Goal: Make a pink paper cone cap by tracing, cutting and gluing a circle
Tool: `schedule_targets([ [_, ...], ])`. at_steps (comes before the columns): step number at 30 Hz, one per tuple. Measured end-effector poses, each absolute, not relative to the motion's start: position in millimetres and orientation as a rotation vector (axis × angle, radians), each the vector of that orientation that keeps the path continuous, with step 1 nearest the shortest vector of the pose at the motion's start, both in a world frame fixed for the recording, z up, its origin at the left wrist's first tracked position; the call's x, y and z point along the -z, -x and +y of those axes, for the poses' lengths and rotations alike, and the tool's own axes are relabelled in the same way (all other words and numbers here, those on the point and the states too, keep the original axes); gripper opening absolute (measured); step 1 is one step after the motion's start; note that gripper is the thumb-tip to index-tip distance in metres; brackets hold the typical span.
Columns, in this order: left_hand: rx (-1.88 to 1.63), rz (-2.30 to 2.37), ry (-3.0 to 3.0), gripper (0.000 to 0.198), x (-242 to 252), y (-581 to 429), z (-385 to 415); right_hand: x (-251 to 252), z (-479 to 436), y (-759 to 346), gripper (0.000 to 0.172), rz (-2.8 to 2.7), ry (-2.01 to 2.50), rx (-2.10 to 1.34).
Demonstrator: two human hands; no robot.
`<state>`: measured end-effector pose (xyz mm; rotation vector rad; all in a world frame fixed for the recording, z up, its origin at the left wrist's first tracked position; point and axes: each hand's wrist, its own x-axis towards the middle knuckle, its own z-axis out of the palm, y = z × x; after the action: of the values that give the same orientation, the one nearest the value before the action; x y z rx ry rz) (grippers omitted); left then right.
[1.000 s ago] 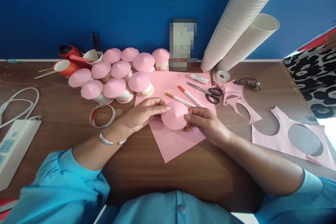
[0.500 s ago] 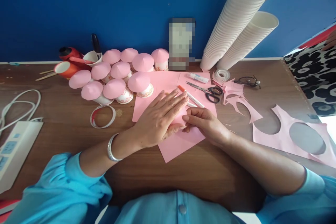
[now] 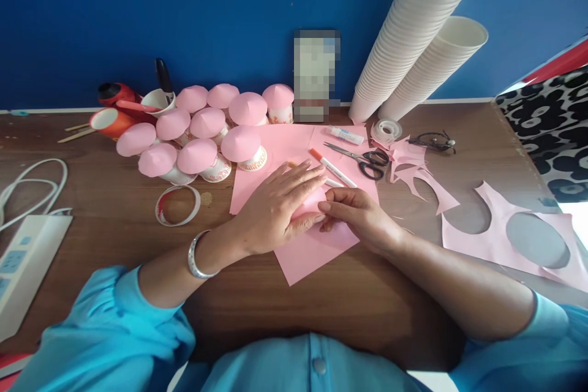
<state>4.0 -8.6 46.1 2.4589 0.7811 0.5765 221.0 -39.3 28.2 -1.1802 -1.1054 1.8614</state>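
The paper cone (image 3: pixel 315 199) is mostly hidden by the left hand (image 3: pixel 281 205); the phone screen (image 3: pixel 315 70) is blurred.

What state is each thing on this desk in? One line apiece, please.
Left hand: open, over the pink cone
Right hand: pinching the cone's edge
Pink cone: partly hidden
Scissors: lying unheld
White tube: on its side
Tall cup stacks: nested, mouths up
Small cups: covered by paper tops
Cut sheet: holed
Black marker: standing in a white cup
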Motion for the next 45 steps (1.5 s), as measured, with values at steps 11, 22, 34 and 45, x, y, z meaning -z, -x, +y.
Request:
schedule_targets([
  [11, -0.513, 0.848, -2.412, 0.061, -50, -3, -11, -40, -50, -232, 0.018, -1.776, 1.153, -0.609],
  [22, -0.58, 0.862, -2.615, 0.061, -46, -4, -14, -22, -58, -229, 0.046, -2.208, 0.795, 0.126],
  [34, -0.587, 0.839, -2.673, 0.068, -45, -2, -13, -26, -58, -228, 0.034, -2.217, 0.832, 0.259],
  [45, -0.517, 0.876, -2.658, 0.066, -53, 15, -7, -26, -58, -229, 0.034, -2.26, 0.832, 0.293],
])
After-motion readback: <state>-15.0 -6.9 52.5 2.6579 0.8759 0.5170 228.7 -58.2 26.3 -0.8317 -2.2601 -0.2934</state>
